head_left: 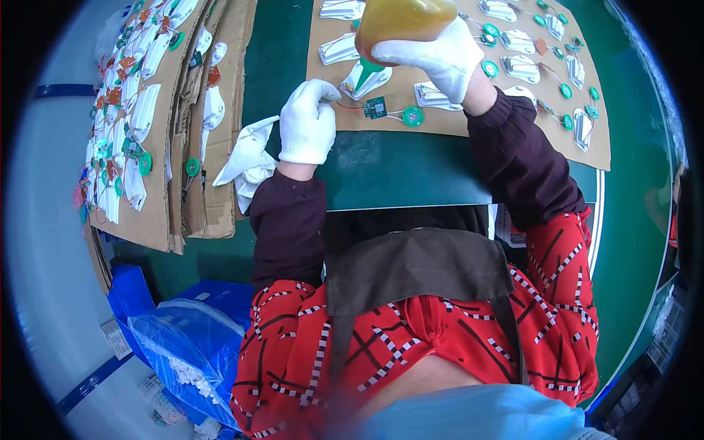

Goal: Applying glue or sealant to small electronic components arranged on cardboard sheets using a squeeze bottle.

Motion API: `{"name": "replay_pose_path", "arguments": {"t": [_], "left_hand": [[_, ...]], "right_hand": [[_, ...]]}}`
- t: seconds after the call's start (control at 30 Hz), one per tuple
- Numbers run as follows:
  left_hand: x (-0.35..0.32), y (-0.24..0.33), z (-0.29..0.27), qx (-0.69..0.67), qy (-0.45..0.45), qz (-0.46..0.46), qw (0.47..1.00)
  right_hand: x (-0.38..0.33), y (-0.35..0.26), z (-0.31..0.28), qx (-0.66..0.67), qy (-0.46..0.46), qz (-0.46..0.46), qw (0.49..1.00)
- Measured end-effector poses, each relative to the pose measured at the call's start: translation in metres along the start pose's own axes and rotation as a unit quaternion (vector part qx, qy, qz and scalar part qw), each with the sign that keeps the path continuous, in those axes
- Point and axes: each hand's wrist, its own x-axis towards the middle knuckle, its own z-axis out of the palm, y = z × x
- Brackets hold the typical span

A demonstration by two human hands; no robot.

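Note:
My right hand [440, 59], in a white glove, grips a squeeze bottle [403, 22] of amber liquid. The bottle is tipped down, and its green nozzle [364, 75] meets or hovers just over a white plastic housing [378, 79]; contact cannot be told. Beside that housing is my gloved left hand [306, 123], its fingers curled and closed. A thin red wire runs from near its fingertips to a small green circuit board [375, 108], which is wired to a round green disc [413, 116]. What the left fingers pinch, if anything, is hidden.
The brown cardboard sheet [477, 121] carries several more wired housings. On the left lie stacked cardboard sheets [158, 213] crowded with similar parts. A crumpled white cloth [253, 158] rests beside my left wrist. Below left stands a blue box [213, 293] with a plastic bag [183, 330].

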Motion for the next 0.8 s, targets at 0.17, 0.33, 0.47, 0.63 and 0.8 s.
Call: {"name": "replay_pose_path", "arguments": {"t": [0.17, 0.33, 0.47, 0.63, 0.8], "left_hand": [[0.0, -0.001, 0.0, 0.027, -0.012, 0.019, 0.999], [0.001, -0.006, 0.001, 0.012, 0.021, -0.009, 1.0], [0.002, -0.016, -0.002, 0.065, 0.098, 0.01, 0.993], [0.024, 0.002, -0.017, 0.044, 0.112, -0.055, 0.991], [0.065, -0.006, -0.015, 0.083, 0.031, -0.048, 0.995]], "right_hand": [[0.005, -0.026, -0.006, 0.054, 0.003, -0.038, 0.998], [0.006, -0.037, -0.015, 0.154, -0.021, 0.022, 0.988], [0.009, -0.045, -0.031, 0.154, 0.0, 0.05, 0.987], [0.005, -0.063, -0.065, 0.163, 0.152, -0.118, 0.968], [0.006, -0.066, -0.068, 0.359, 0.191, -0.15, 0.901]]}}
